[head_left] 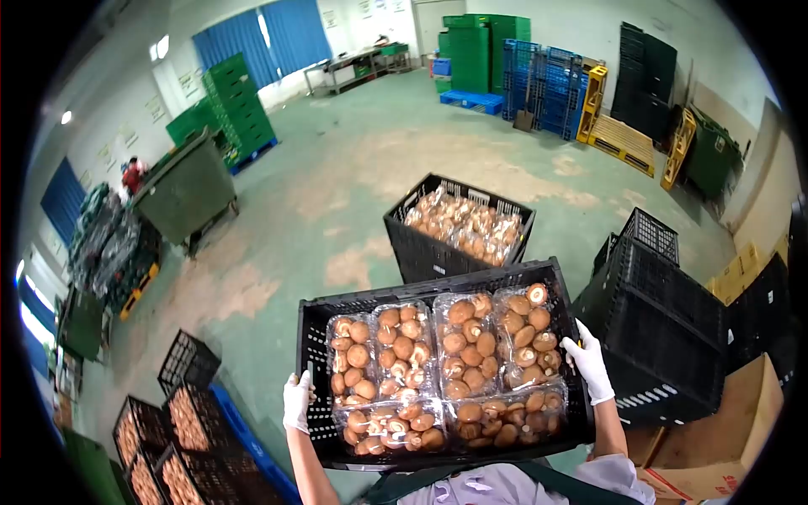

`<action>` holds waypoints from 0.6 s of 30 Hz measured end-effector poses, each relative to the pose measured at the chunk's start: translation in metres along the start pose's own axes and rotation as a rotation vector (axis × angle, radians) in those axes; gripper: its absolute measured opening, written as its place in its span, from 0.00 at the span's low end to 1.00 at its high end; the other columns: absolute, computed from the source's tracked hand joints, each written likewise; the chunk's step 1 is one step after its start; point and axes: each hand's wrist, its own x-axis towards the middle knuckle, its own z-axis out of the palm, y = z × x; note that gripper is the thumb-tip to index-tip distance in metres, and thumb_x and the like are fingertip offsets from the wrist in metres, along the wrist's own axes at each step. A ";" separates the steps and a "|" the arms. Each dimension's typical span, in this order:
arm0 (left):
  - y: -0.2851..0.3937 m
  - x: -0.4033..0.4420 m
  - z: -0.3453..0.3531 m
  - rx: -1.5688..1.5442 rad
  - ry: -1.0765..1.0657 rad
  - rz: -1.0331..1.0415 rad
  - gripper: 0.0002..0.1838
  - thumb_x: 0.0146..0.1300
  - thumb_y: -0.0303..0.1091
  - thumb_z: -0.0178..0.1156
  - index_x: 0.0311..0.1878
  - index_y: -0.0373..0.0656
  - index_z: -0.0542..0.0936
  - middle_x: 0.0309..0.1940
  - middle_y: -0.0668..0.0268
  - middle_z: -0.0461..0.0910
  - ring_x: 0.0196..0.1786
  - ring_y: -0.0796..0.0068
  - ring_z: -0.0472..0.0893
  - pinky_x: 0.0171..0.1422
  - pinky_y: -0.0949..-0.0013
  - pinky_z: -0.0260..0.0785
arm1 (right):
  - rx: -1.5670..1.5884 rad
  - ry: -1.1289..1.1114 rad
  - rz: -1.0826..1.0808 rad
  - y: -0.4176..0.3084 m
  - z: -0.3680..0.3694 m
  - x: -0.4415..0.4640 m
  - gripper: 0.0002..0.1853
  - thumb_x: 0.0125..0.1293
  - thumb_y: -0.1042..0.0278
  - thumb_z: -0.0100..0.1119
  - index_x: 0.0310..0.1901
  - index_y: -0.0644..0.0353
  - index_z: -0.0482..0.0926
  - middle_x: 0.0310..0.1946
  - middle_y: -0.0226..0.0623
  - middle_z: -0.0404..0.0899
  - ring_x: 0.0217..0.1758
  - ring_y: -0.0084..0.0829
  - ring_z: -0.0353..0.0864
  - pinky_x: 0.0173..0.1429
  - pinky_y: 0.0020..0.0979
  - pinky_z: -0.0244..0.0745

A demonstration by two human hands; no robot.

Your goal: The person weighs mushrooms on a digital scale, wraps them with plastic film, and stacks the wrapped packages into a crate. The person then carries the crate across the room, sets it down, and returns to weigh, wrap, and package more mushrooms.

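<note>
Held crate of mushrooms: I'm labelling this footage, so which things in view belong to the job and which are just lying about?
Job:
- left hand
- right hand
- held crate
- mushroom packs
- probably the crate ahead

Seemingly just about:
- green wheeled bin
- blue pallets
- yellow pallet
- blue curtains

Brightly lit (edges strongly warped).

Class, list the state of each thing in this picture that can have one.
Left hand: gloved, gripping the held crate's left side
Right hand: gloved, gripping its right side
Held crate: open-topped, loaded
Clear packs inside: filled with mushrooms
Floor crate ahead: open-topped, loaded
Cardboard box: open
Green crates at the back: stacked
Blue curtains: hanging, gap between
</note>
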 end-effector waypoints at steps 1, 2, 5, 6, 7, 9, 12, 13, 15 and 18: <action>0.017 0.025 0.018 0.016 -0.018 0.001 0.14 0.66 0.42 0.57 0.37 0.40 0.70 0.18 0.72 0.70 0.14 0.84 0.67 0.17 0.77 0.61 | -0.018 0.024 -0.001 -0.003 0.000 0.021 0.30 0.62 0.73 0.57 0.66 0.63 0.63 0.26 0.23 0.75 0.20 0.12 0.67 0.24 0.18 0.65; 0.036 0.049 0.036 -0.005 -0.056 -0.008 0.14 0.66 0.42 0.57 0.37 0.40 0.70 0.18 0.72 0.70 0.14 0.83 0.67 0.17 0.77 0.61 | -0.020 0.047 0.011 -0.012 -0.001 0.039 0.29 0.62 0.72 0.57 0.66 0.62 0.63 0.27 0.23 0.76 0.20 0.12 0.67 0.24 0.18 0.65; 0.083 0.099 0.085 0.083 -0.094 0.025 0.13 0.66 0.41 0.57 0.37 0.40 0.70 0.18 0.73 0.69 0.14 0.83 0.66 0.17 0.77 0.60 | -0.003 0.123 0.012 -0.023 -0.008 0.086 0.29 0.62 0.72 0.57 0.66 0.62 0.64 0.26 0.22 0.74 0.19 0.12 0.67 0.23 0.18 0.64; 0.093 0.117 0.099 0.065 -0.129 0.016 0.13 0.66 0.41 0.57 0.37 0.40 0.70 0.18 0.73 0.69 0.14 0.84 0.66 0.17 0.77 0.60 | 0.003 0.139 0.008 -0.021 -0.011 0.102 0.28 0.62 0.73 0.57 0.65 0.62 0.65 0.25 0.22 0.74 0.19 0.12 0.67 0.23 0.18 0.64; 0.105 0.139 0.116 0.036 -0.162 0.013 0.13 0.66 0.41 0.57 0.38 0.40 0.71 0.18 0.73 0.69 0.14 0.84 0.66 0.17 0.77 0.60 | -0.017 0.172 0.028 -0.022 -0.011 0.119 0.28 0.62 0.73 0.57 0.65 0.62 0.65 0.25 0.22 0.74 0.19 0.12 0.67 0.23 0.18 0.64; 0.125 0.177 0.148 0.028 -0.193 -0.001 0.14 0.66 0.42 0.57 0.39 0.39 0.71 0.18 0.73 0.69 0.14 0.84 0.66 0.17 0.77 0.59 | -0.039 0.214 0.033 -0.026 -0.009 0.152 0.28 0.62 0.73 0.57 0.65 0.63 0.65 0.24 0.22 0.73 0.19 0.12 0.67 0.22 0.18 0.64; 0.148 0.224 0.184 0.149 -0.247 0.050 0.15 0.66 0.43 0.57 0.39 0.39 0.71 0.18 0.72 0.70 0.14 0.83 0.67 0.17 0.77 0.61 | -0.014 0.249 0.052 -0.031 -0.007 0.181 0.29 0.61 0.77 0.55 0.65 0.63 0.65 0.25 0.22 0.74 0.18 0.11 0.66 0.21 0.17 0.62; 0.153 0.242 0.195 0.150 -0.270 0.071 0.15 0.66 0.43 0.57 0.38 0.40 0.71 0.18 0.72 0.70 0.14 0.83 0.67 0.17 0.77 0.62 | -0.016 0.267 0.050 -0.035 -0.004 0.188 0.28 0.61 0.78 0.55 0.65 0.63 0.65 0.25 0.22 0.74 0.18 0.11 0.65 0.20 0.17 0.62; 0.176 0.289 0.232 0.099 -0.343 0.082 0.14 0.66 0.42 0.57 0.38 0.40 0.72 0.17 0.73 0.70 0.13 0.83 0.67 0.16 0.76 0.61 | -0.018 0.300 0.037 -0.038 0.002 0.229 0.27 0.61 0.80 0.53 0.64 0.61 0.67 0.25 0.23 0.74 0.17 0.12 0.65 0.20 0.17 0.62; 0.205 0.362 0.274 0.037 -0.451 0.073 0.13 0.66 0.43 0.58 0.35 0.43 0.72 0.16 0.72 0.71 0.12 0.83 0.67 0.14 0.76 0.60 | -0.018 0.372 0.022 -0.035 0.015 0.275 0.26 0.60 0.79 0.53 0.62 0.60 0.69 0.23 0.23 0.74 0.16 0.12 0.65 0.18 0.18 0.62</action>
